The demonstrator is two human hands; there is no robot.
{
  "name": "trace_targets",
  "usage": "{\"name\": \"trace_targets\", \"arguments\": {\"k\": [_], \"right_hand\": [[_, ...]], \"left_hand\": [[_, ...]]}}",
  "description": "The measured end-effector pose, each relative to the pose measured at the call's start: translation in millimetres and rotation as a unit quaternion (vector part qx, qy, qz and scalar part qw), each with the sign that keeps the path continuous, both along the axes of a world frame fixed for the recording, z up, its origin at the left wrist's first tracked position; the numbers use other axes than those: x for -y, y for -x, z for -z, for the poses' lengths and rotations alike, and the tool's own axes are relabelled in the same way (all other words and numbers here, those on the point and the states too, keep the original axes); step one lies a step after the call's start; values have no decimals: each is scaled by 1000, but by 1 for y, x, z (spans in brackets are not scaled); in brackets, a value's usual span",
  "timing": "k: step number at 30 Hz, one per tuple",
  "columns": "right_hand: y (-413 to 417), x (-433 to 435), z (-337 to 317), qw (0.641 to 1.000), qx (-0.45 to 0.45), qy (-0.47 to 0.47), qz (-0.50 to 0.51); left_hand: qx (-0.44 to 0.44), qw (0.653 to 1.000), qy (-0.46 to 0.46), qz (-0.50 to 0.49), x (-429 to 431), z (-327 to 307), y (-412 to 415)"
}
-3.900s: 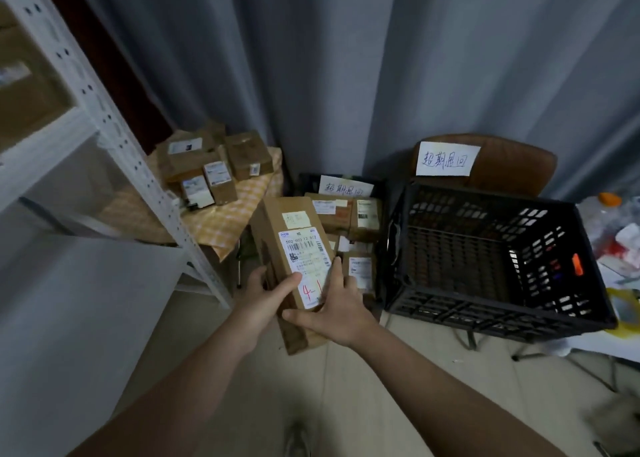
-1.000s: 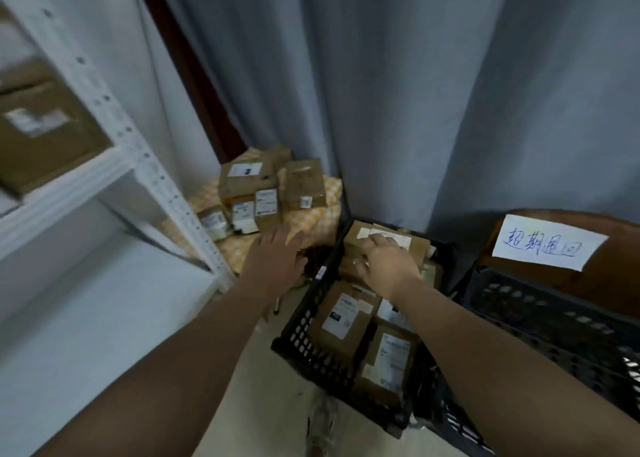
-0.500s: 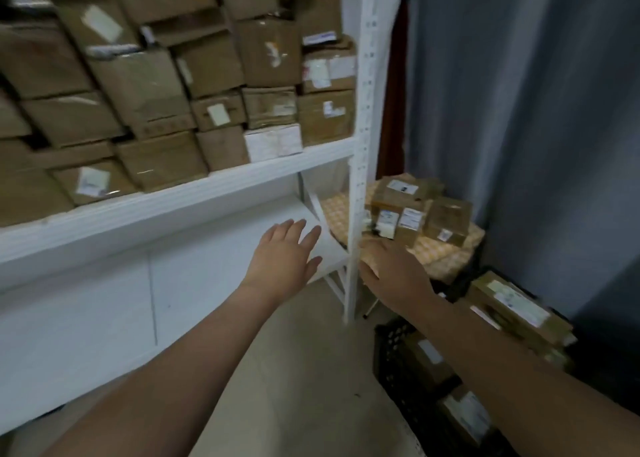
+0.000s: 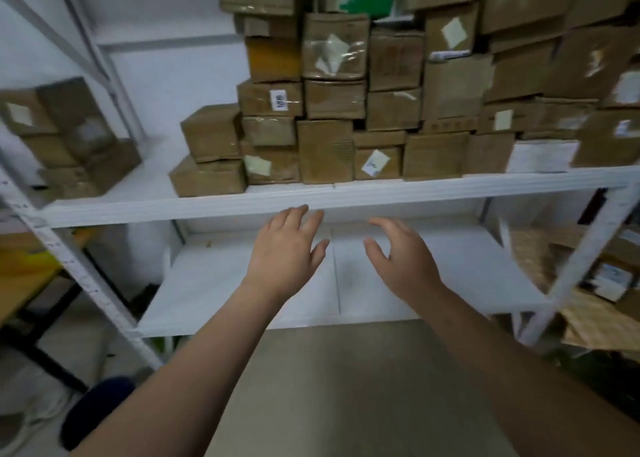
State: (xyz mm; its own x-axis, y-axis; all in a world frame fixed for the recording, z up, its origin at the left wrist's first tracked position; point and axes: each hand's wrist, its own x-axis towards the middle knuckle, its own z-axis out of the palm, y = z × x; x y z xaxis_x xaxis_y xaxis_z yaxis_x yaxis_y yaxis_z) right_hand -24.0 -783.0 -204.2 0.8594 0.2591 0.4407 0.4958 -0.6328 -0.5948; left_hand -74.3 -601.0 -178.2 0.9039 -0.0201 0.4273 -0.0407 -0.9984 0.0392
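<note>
I face a white metal shelving unit [image 4: 332,197]. Its upper shelf carries a tall stack of brown cardboard parcels [image 4: 346,110], several with white labels. My left hand [image 4: 285,249] and my right hand [image 4: 401,256] hover side by side in front of the shelf's front edge, fingers spread and loosely bent, holding nothing. Both hands are below the parcels and above the bare lower shelf board [image 4: 346,283].
More parcels [image 4: 69,138] sit on a neighbouring shelf at the left. A slanted white upright [image 4: 79,276] stands at the left, another upright [image 4: 581,259] at the right. A checked cloth with boxes [image 4: 595,304] lies at the far right. A dark round stool [image 4: 93,408] is at the lower left.
The view has swung left from the black crates and curtain to the shelf front. The parcel I held earlier is gone from my hands, and both hands now reach toward the shelf.
</note>
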Motion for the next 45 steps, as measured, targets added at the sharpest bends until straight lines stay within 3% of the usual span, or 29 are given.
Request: {"name": "trace_targets", "arguments": {"k": [8, 22, 26, 31, 34, 38, 42, 45], "right_hand": [[-14, -150, -35, 997, 2, -37, -74], [-96, -242, -64, 987, 28, -47, -152], [-114, -270, -69, 985, -1, -25, -169], [-134, -302, -77, 975, -106, 17, -195], [-145, -323, -82, 976, -134, 8, -169], [-157, -355, -80, 981, -121, -78, -133], [-161, -378, -84, 985, -66, -151, -54], [-165, -389, -90, 977, -57, -201, -47]], "left_hand": [[12, 996, -36, -76, -150, -37, 15], [48, 994, -21, -94, -240, -44, -78], [13, 991, -73, -112, -273, -58, -123], [-25, 993, -48, -103, -308, -67, -171], [-45, 993, 71, -80, -324, -62, -188], [5, 964, 264, 23, -335, -45, -195], [41, 905, 420, 53, -337, -43, -197], [53, 838, 539, 72, -339, -47, -190]]}}
